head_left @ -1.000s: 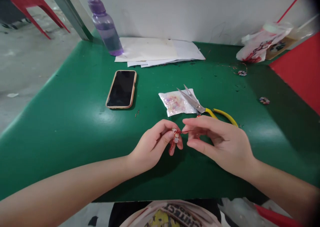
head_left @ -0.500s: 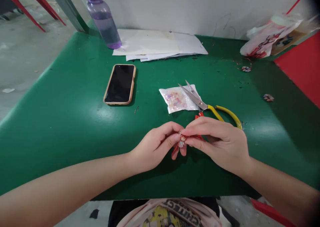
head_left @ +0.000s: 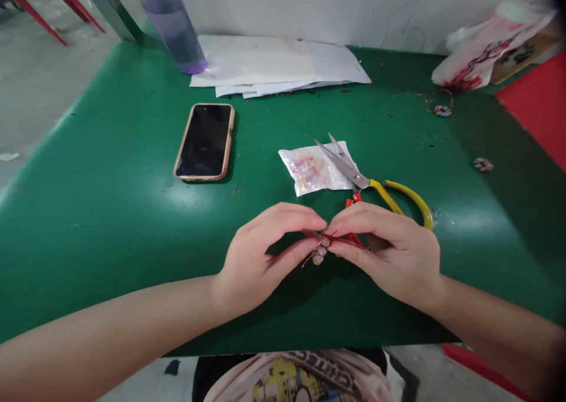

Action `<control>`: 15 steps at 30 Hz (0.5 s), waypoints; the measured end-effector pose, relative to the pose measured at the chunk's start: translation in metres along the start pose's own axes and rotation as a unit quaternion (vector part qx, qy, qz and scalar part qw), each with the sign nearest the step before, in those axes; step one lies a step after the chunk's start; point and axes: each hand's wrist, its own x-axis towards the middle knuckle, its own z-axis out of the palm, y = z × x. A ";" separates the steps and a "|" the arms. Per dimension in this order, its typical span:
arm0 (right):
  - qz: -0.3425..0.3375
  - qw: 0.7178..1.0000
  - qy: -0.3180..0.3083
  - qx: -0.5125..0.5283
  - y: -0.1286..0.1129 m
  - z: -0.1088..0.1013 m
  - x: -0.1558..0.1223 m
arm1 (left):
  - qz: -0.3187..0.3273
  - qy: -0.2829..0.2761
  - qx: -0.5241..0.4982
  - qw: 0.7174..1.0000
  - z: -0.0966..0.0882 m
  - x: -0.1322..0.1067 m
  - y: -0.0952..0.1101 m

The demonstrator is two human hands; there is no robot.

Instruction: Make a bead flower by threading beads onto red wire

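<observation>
Several pale beads (head_left: 321,251) strung on thin red wire (head_left: 308,260) are held between both hands, low over the front of the green table. My left hand (head_left: 269,254) pinches the beaded wire from the left, thumb below and fingers above. From the right, my right hand (head_left: 389,249) grips the wire beside the beads with thumb and forefinger, and wire ends stick out between the fingertips. Just beyond the right hand lie yellow-handled scissors (head_left: 360,178), their open blades resting on a small plastic packet of beads (head_left: 309,169). A red-handled tool (head_left: 354,201) is partly hidden behind the right hand.
A phone (head_left: 206,142) lies left on the green table (head_left: 132,225). Behind it are a purple bottle (head_left: 172,30) and white papers (head_left: 283,60). Two beaded pieces (head_left: 483,165) lie to the right. A bagged cup (head_left: 481,48) stands by the wall, near a red surface (head_left: 542,113).
My left fingers have lifted and spread from the thumb, uncovering more beads and wire. The right hand barely moved. The view has tilted slightly downward.
</observation>
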 end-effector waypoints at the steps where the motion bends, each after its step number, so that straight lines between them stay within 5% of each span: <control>1: 0.003 1.000 0.000 0.001 0.000 0.000 0.000 | 0.010 0.004 0.000 1.000 0.000 0.000 0.000; 7: 0.018 1.000 -0.004 0.004 -0.003 0.001 0.001 | 0.042 0.018 -0.002 0.999 -0.001 0.001 -0.001; 15: 0.009 0.999 0.003 -0.038 -0.005 -0.001 0.000 | -0.010 0.002 -0.013 1.000 -0.001 0.001 0.001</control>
